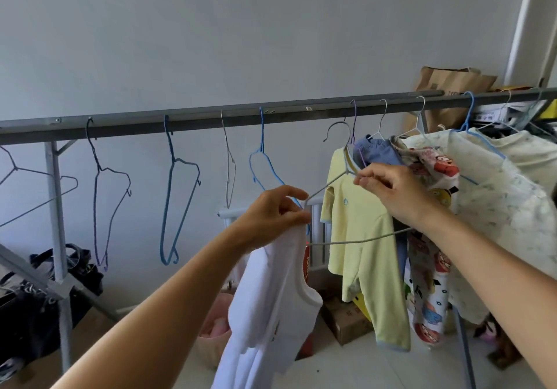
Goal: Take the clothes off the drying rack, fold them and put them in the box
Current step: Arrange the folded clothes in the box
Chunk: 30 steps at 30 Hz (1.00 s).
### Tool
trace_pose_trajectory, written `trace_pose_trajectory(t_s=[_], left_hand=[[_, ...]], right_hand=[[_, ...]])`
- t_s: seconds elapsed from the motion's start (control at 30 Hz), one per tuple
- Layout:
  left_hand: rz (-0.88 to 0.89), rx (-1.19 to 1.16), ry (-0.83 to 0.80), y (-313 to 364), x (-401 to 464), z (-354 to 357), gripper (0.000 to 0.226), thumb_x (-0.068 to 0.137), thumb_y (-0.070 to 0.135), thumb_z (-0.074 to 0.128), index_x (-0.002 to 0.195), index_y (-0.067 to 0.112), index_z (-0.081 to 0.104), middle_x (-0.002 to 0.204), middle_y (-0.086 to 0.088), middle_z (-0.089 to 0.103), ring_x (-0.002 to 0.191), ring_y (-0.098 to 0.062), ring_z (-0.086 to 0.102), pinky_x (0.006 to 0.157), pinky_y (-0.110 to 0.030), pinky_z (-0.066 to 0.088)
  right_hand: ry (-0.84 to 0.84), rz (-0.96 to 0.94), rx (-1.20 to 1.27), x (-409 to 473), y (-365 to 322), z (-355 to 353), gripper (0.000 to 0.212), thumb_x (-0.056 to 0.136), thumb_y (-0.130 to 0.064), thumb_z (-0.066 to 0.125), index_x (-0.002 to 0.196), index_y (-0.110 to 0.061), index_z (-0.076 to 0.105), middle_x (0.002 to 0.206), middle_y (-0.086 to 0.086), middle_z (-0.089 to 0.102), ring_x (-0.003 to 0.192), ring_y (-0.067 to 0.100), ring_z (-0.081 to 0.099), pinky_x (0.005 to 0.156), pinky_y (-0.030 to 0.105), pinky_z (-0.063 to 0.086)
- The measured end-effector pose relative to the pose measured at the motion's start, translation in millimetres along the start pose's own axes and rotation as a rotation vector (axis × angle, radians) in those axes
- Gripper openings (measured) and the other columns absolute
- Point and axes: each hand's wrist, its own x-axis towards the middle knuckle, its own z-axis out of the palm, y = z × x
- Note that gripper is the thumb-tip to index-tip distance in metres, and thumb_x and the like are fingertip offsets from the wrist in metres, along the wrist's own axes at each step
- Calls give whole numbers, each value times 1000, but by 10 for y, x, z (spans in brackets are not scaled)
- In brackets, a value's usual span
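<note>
In the head view both bare forearms reach forward and upward toward the long grey metal rail of the drying rack (211,117), the left one from the bottom left corner and the right one from the right edge. The left hand (272,215) is raised in front of the rail with the wrist bent a little; its fingers are curled and pressed together with the thumb, and they pinch the top of a white sleeveless child's garment (271,313), which hangs down from this hand between the two arms. The same fingers sit at the left corner of a thin grey wire hanger (355,239), but I cannot tell if they really grip the wire or only the cloth. The right hand (391,191) is higher and to the right, with its back turned to the camera; its thumb and forefinger are closed in a pinch on the neck of this wire hanger, just under the hook (the hook is free of the rail, in the air below it), and the other fingers are loosely curled. Behind the right hand a pale yellow long-sleeved child's shirt (358,232) hangs on the rack, and to its right are a blue garment (378,153), a cartoon-printed cloth (431,283) and a cream patterned garment (497,207). To the left several empty wire hangers (177,189) hang on the rail. On the floor under the clothes stands a brown cardboard box (346,319).
</note>
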Motion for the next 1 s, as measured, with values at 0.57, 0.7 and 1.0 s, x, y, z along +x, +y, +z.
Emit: trace_pose_trajectory(t_s=[0.57, 0.7, 1.0], left_hand=[[-54, -15, 19, -29, -49, -285, 12, 87, 13, 73, 90, 2, 74, 81, -8, 74, 71, -14, 67, 67, -18, 55], [-53, 84, 118, -33, -33, -259, 18, 80, 16, 80, 79, 0, 71, 71, -12, 72, 61, -19, 66, 64, -30, 59], [40, 369, -63, 42, -45, -276, 10, 85, 6, 71, 94, 9, 74, 78, 0, 70, 71, -11, 65, 77, -27, 56]], right_hand=[[147, -103, 21, 16, 60, -183, 15, 94, -14, 61, 94, -26, 69, 88, 5, 72, 87, 28, 66, 81, 55, 52], [151, -114, 0, 1, 65, -193, 12, 94, -16, 60, 98, -21, 71, 90, 4, 72, 88, 27, 67, 83, 55, 52], [166, -139, -24, -33, 178, -252, 15, 93, -16, 62, 93, -29, 69, 88, -10, 71, 86, 18, 67, 80, 51, 53]])
